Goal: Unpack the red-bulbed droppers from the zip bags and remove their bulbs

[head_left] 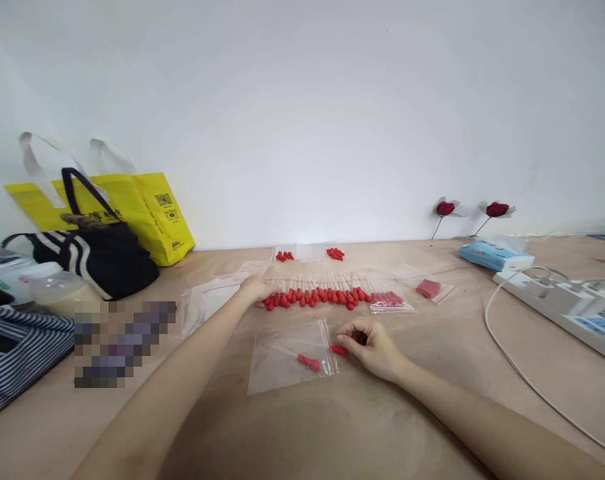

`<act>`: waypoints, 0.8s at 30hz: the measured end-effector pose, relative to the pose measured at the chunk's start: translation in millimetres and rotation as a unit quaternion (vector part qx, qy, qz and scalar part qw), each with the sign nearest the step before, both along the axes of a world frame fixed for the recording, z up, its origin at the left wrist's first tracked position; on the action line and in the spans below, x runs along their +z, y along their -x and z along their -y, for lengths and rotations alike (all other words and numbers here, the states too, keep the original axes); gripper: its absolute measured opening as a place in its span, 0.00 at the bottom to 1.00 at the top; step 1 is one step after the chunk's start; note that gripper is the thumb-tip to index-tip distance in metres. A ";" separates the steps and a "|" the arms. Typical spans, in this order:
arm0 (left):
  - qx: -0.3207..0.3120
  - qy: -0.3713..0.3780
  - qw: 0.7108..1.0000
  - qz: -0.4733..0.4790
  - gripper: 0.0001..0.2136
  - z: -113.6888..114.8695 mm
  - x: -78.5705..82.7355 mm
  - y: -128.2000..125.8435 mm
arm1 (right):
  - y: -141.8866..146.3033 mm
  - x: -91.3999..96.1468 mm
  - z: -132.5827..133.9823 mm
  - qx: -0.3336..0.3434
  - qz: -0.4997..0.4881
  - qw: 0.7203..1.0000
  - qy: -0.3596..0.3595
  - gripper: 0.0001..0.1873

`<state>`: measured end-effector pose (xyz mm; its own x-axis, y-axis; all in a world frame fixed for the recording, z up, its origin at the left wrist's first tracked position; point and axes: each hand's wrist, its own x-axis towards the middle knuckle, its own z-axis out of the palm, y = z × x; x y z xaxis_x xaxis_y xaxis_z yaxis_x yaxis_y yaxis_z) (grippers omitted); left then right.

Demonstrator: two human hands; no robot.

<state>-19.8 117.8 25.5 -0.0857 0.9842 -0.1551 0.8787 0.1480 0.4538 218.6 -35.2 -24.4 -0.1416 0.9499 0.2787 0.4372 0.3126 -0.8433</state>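
My right hand (369,345) lies on the table with its fingers curled, pinching a red-bulbed dropper (339,350) at the mouth of a clear zip bag (287,357). Another red-bulbed dropper (309,362) lies inside that bag. My left hand (256,288) reaches forward and rests at the left end of a row of several red-bulbed droppers (317,296), its fingers closed around one of them. Filled zip bags (391,300) lie at the right end of the row.
Empty clear bags (207,303) lie left of the row, and more droppers (307,253) sit by the wall. A black striped bag (95,257) and yellow tote (147,213) stand at left. A power strip (567,300), its cable (512,363) and a blue pack (492,255) are at right.
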 end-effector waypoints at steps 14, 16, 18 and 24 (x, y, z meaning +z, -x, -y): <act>-0.111 -0.146 0.983 -0.018 0.09 57.4 1.3 17.1 | 0.6 3.5 2.7 0.048 0.041 0.998 0.019 0.08; -0.148 -0.187 0.971 -0.013 0.11 81.8 -0.6 15.6 | 0.7 3.6 2.9 0.061 0.042 0.997 0.029 0.08; -0.291 -0.227 0.929 0.004 0.13 108.0 -4.8 11.3 | 0.4 3.7 2.9 0.074 0.044 0.996 0.035 0.09; -0.466 -0.130 0.874 -0.031 0.25 152.7 -16.4 -3.0 | -0.6 5.6 3.3 0.074 0.083 0.994 0.012 0.08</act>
<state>-16.8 -34.9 9.2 0.7727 0.6318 0.0613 0.5864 -0.7475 0.3120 219.3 -38.5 -18.8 -0.3219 0.9216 0.2168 0.5211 0.3637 -0.7721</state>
